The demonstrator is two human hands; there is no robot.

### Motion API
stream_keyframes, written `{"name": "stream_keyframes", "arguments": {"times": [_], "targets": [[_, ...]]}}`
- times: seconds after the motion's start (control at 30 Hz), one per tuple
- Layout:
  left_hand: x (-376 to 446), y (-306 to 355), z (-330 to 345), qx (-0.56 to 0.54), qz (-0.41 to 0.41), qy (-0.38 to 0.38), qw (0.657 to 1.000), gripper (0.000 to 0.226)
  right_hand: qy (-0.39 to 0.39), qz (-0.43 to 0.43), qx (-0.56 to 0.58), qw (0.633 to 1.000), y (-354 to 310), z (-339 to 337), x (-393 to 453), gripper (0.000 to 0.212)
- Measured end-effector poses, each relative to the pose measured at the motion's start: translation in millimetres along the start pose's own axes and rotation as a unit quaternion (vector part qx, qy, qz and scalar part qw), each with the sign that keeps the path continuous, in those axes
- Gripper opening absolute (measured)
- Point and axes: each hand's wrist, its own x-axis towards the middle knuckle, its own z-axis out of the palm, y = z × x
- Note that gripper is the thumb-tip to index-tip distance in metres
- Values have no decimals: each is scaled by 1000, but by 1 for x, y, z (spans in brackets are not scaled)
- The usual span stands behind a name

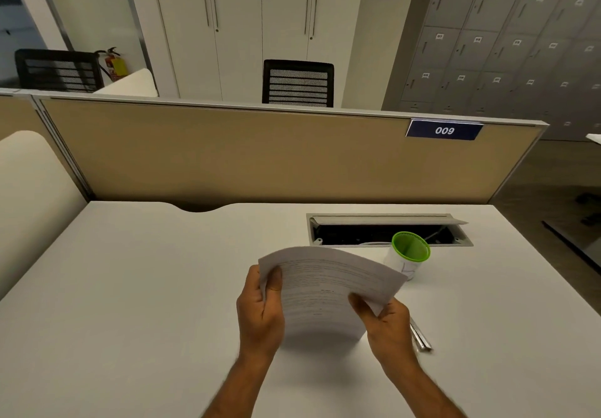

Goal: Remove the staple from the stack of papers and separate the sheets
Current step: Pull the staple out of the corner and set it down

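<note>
A stack of printed white papers (328,287) is held above the white desk (146,287), bowed upward in the middle. My left hand (260,310) pinches the stack's left edge, thumb on top. My right hand (387,326) grips its lower right corner. The staple itself is too small to make out. A slim metallic tool (421,336) lies on the desk just right of my right hand, partly hidden by it.
A white cup with a green rim (410,253) stands behind the papers, in front of an open cable tray (387,230) in the desk. A tan partition (260,154) with a "009" label closes the desk's far edge.
</note>
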Motion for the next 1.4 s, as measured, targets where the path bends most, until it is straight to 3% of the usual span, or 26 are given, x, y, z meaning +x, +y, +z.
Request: {"name": "stream_keyframes", "arguments": {"times": [0.17, 0.23, 0.3, 0.43, 0.57, 0.67, 0.83, 0.93, 1.1, 1.2, 1.3, 1.4], "targets": [[2, 0, 0, 23, 11, 28, 999, 15, -14, 20, -38, 999, 5, -7, 2, 23], [5, 0, 0, 24, 14, 39, 999, 13, -28, 29, -91, 995, 12, -18, 4, 28], [7, 0, -2, 29, 18, 43, 998, 16, 9, 23, -189, 982, 24, -36, 5, 30], [8, 2, -5, 46, 18, 41, 998, 18, 138, 18, -419, 897, 52, -83, 5, 43], [7, 8, -2, 43, -3, 45, 998, 23, 112, 169, -550, 810, 66, -114, 1, 80], [5, 12, 1, 42, -9, 37, 998, 27, 88, 207, -579, 784, 72, -120, -2, 81], [3, 19, 0, 50, -33, 24, 998, 22, 93, 189, -530, 822, 72, -122, -3, 45], [2, 24, -2, 55, -53, -1, 997, 24, 133, 177, -435, 873, 64, -119, -9, 29], [1, 31, -5, 68, -75, -44, 994, 22, 165, 91, -184, 965, 38, -114, -11, 26], [-1, 36, -5, 77, -88, -69, 991, 13, 172, 76, 56, 981, -1, -105, -1, 12], [-3, 44, -6, 85, -99, -101, 986, 13, 115, 77, 150, 979, -49, -98, 12, 16], [-5, 51, -8, 89, -111, -145, 979, 16, 36, 81, 72, 993, -93, -92, 17, 35]]}}
